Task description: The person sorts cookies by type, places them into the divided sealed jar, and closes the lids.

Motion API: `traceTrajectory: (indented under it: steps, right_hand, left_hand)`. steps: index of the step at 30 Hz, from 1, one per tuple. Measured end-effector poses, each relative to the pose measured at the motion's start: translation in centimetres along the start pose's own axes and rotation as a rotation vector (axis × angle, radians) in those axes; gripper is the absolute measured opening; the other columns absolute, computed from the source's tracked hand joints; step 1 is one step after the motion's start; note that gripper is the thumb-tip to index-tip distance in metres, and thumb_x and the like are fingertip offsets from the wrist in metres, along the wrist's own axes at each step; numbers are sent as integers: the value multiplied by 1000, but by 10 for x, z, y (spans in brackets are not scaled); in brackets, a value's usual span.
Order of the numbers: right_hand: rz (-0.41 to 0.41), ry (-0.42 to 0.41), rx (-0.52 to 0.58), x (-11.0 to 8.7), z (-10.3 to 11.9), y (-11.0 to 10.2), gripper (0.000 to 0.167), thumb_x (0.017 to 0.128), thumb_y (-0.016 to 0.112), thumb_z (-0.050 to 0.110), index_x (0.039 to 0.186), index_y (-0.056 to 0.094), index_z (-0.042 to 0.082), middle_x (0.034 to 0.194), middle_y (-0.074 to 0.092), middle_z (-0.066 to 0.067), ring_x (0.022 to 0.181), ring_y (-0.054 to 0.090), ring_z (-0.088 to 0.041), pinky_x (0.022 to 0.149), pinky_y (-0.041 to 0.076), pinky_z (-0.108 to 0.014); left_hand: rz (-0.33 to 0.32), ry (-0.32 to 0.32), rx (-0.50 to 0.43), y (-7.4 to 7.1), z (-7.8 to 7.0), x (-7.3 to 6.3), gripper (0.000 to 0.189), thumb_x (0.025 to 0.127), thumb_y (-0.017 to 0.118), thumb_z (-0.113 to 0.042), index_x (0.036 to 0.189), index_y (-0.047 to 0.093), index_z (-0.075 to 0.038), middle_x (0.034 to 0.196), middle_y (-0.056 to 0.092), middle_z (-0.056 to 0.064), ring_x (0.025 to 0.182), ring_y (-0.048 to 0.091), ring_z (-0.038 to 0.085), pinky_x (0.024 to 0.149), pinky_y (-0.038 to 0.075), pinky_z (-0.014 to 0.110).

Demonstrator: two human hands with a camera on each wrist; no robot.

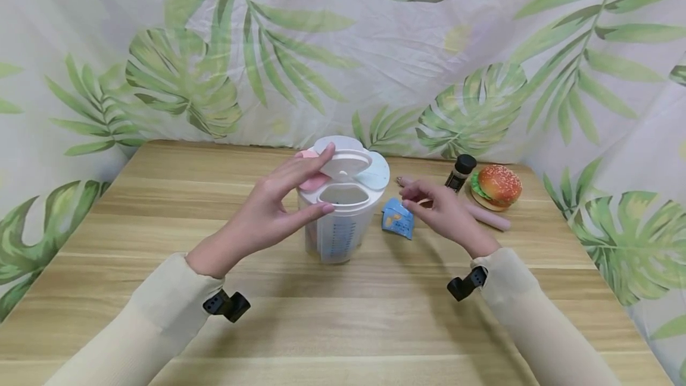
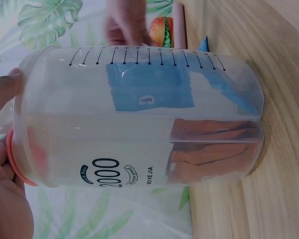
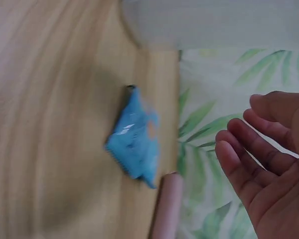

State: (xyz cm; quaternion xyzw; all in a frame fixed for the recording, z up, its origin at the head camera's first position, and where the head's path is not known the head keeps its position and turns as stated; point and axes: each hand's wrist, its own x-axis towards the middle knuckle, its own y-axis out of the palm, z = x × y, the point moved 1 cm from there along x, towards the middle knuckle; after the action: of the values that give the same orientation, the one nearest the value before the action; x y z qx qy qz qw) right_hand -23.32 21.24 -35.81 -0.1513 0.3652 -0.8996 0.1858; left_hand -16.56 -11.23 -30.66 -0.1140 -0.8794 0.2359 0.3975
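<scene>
A clear storage container (image 1: 343, 234) with compartments stands upright on the table, its lid made of white, pink and pale blue flaps. The white flap (image 1: 346, 164) at the front is raised, baring the opening (image 1: 344, 195) beneath it. My left hand (image 1: 270, 204) holds the top, index finger at the raised flap and thumb at the near rim. Through the wall show blue packets (image 2: 149, 87) and reddish-brown packets (image 2: 214, 152) in separate compartments. A small blue snack packet (image 1: 398, 219) lies right of the container. Over it hovers my right hand (image 1: 442, 210), empty, fingers loosely bent.
Right of the packet lie a pink rod-like thing (image 1: 488, 217), a black-capped bottle (image 1: 460, 173) and a toy hamburger (image 1: 497, 186). A leaf-patterned curtain (image 1: 300, 46) hangs behind the wooden table (image 1: 300, 326).
</scene>
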Motion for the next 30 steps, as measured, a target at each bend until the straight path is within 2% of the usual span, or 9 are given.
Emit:
traceTrajectory:
  steps: [3,5,9,13,19,26,30]
  right_hand:
    - [49,-22,-21,2,-11,8,22,102,67,7,120,71,-4,117,74,-22,109,71,-34,94,62,-49]
    - [70,-48,-53,3,-16,12,22,100,70,6,120,71,-5,117,74,-22,108,71,-34,94,62,-52]
    - [121,-96,-118,6,-23,22,25,98,72,5,120,70,-5,116,74,-20,108,71,-34,96,60,-54]
    - [170,-94,-160,8,-28,31,26,97,72,5,120,68,-5,115,72,-20,109,68,-34,98,58,-54]
    - [182,-72,-203,7,-29,35,28,96,73,5,121,67,-4,118,69,-21,110,66,-34,100,56,-53]
    - [187,-104,-260,8,-31,36,29,96,72,3,123,67,-4,119,69,-20,112,66,-35,100,57,-53]
    - [192,-90,-284,9,-30,38,31,95,73,4,125,66,-2,117,70,-18,112,64,-33,99,56,-52]
  left_hand:
    - [2,0,-3,0,-1,0,83,83,85,0,157,48,-6,134,73,12,128,65,26,135,25,42]
    - [1,1,-4,0,-1,0,82,83,85,0,156,48,-6,134,73,12,128,65,27,135,25,43]
    - [-1,-4,-5,0,-2,0,82,83,85,0,156,48,-6,132,74,12,127,65,27,135,25,45]
    - [0,-7,-4,-1,-2,0,82,83,85,0,156,48,-6,132,74,12,127,65,26,135,25,46]
    - [3,-2,-8,0,-1,0,82,84,85,0,157,47,-6,132,74,12,130,63,27,135,25,45]
    - [2,3,-10,0,-1,0,83,84,85,0,157,47,-6,132,74,11,132,62,27,135,25,45]
    - [3,-3,-11,0,-1,-1,83,84,85,0,157,47,-7,133,73,11,131,63,27,135,25,44]
